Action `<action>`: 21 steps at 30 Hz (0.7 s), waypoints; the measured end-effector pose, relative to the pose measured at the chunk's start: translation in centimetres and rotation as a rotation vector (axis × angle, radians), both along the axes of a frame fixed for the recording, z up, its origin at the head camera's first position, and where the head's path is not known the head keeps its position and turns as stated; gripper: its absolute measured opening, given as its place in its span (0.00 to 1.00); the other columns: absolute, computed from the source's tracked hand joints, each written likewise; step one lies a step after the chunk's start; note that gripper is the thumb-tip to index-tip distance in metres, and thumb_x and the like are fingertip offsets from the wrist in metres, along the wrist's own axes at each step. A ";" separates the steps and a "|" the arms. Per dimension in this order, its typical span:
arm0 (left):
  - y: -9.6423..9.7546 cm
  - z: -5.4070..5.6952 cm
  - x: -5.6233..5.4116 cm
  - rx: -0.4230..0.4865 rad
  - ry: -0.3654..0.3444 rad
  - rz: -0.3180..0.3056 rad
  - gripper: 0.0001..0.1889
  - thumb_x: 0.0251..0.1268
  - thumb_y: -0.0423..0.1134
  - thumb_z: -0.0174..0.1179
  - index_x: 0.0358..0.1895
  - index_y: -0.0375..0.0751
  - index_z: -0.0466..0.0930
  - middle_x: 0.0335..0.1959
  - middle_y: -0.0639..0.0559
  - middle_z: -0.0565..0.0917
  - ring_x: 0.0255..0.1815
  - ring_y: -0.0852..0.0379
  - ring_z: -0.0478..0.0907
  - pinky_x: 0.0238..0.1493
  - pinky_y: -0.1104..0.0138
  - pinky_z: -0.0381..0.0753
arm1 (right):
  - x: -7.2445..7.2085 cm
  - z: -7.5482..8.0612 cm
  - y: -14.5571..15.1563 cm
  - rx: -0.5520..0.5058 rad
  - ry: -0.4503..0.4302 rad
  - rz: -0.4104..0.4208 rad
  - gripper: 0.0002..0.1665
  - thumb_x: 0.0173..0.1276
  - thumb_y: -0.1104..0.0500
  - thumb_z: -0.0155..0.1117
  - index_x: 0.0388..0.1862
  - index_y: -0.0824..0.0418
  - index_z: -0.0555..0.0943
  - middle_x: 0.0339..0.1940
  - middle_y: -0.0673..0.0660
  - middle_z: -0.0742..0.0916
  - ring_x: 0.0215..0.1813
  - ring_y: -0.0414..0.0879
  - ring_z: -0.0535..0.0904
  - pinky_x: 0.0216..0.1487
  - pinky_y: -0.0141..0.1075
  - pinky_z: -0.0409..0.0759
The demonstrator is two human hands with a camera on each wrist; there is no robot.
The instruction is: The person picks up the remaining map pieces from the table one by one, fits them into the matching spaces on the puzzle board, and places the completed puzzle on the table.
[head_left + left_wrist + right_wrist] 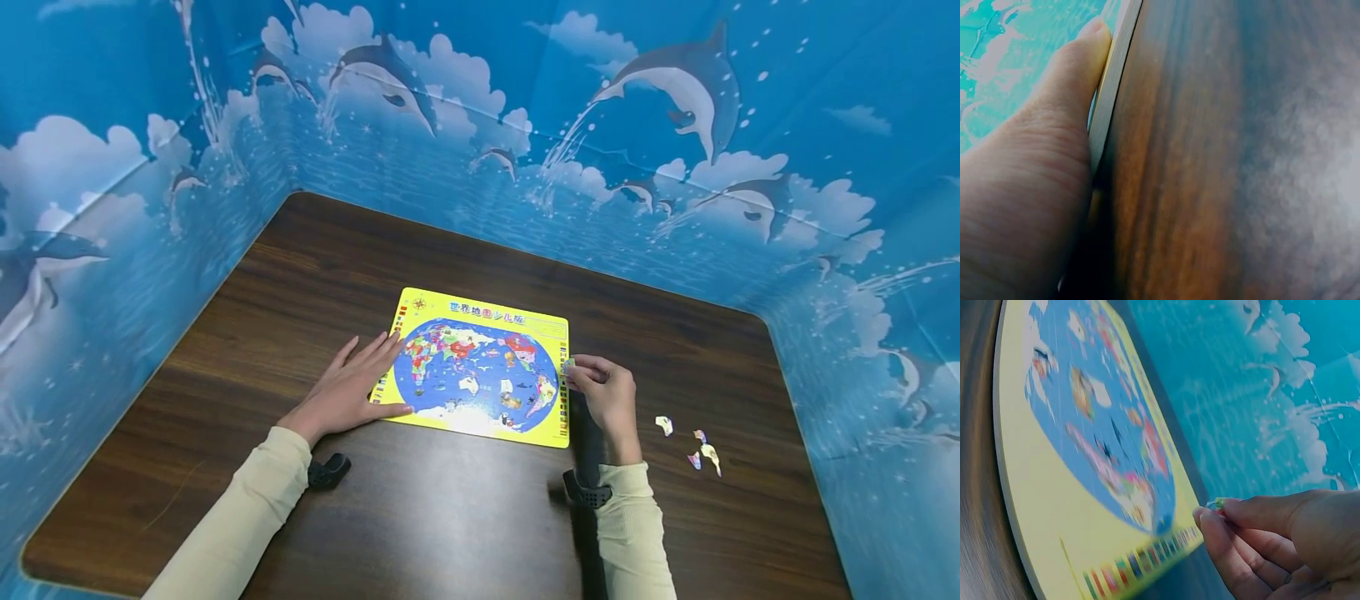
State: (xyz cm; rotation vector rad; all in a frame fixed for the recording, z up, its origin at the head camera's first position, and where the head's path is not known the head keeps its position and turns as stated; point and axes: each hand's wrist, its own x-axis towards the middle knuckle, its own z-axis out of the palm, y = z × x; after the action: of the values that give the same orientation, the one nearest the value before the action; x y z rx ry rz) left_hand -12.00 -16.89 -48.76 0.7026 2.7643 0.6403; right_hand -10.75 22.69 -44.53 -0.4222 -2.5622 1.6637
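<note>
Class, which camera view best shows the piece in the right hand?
The right wrist view: the small coloured piece appears close up, pinched in the right hand. The head view shows it much smaller; the left wrist view doesn't show it.

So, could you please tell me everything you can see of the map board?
The map board is a thin, glossy-looking yellow rectangle with rounded corners, lying flat on the dark table. It shows a blue oval world map, a top title in Chinese, and flag columns along both sides. The left grip rests on its left side.
</note>
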 end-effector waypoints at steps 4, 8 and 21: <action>0.1 0.0 0.0 -0.012 -0.009 0.003 0.59 0.61 0.76 0.59 0.85 0.43 0.47 0.86 0.47 0.48 0.86 0.46 0.40 0.82 0.45 0.31 | -0.2 -0.4 -1.0 -0.095 -0.008 0.040 0.18 0.72 0.70 0.67 0.59 0.76 0.82 0.48 0.72 0.89 0.43 0.55 0.91 0.43 0.33 0.88; 0.0 0.0 0.0 -0.021 -0.013 0.009 0.59 0.61 0.76 0.58 0.85 0.44 0.46 0.86 0.47 0.48 0.86 0.46 0.40 0.82 0.45 0.30 | -0.2 -0.6 -1.7 -0.187 -0.026 0.073 0.20 0.74 0.70 0.65 0.62 0.75 0.80 0.49 0.73 0.89 0.43 0.53 0.92 0.45 0.35 0.88; 0.1 0.4 0.1 -0.012 -0.016 0.014 0.58 0.61 0.75 0.59 0.85 0.46 0.45 0.86 0.50 0.47 0.86 0.49 0.40 0.83 0.47 0.29 | -0.1 -0.5 -4.4 -0.238 -0.033 0.128 0.14 0.74 0.68 0.65 0.55 0.74 0.84 0.43 0.70 0.88 0.39 0.48 0.91 0.46 0.38 0.89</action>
State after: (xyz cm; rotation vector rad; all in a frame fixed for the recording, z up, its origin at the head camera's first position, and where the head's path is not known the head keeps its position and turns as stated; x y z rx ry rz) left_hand -11.85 -16.76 -48.33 0.6728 2.7587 0.6291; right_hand -10.82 18.28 -45.01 -0.3045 -2.4689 2.0332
